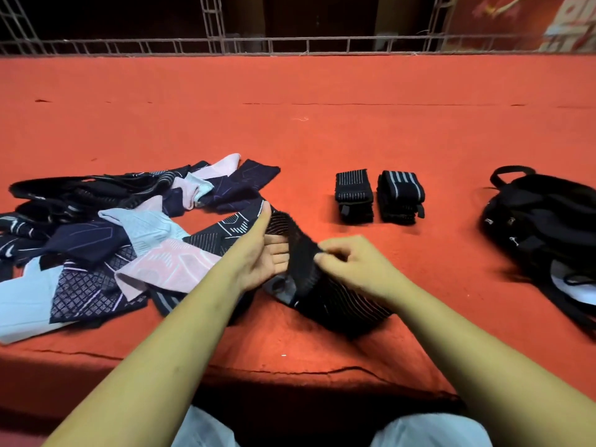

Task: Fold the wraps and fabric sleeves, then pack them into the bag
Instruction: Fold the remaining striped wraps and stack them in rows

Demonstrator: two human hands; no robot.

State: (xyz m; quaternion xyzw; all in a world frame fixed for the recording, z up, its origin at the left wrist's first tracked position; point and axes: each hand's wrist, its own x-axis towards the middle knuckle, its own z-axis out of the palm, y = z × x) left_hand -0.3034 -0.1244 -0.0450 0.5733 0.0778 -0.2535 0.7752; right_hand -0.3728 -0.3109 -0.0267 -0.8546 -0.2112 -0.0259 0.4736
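A black striped wrap [325,291] hangs between my hands just above the red carpet. My left hand [261,250] lies open under its upper end, palm up, thumb pointing away from me. My right hand [348,256] pinches the wrap's edge with curled fingers. A loose pile of fabric sleeves [106,240], navy, pink and pale blue, sprawls to the left. Two folded black wraps [354,196] [401,196] sit side by side beyond my hands. A black bag [545,227] lies at the right.
The red carpeted platform [290,124] stretches far ahead to a metal truss railing [290,45]. Its front edge [290,372] drops off just before my knees. Bare carpet lies between the folded wraps and the bag.
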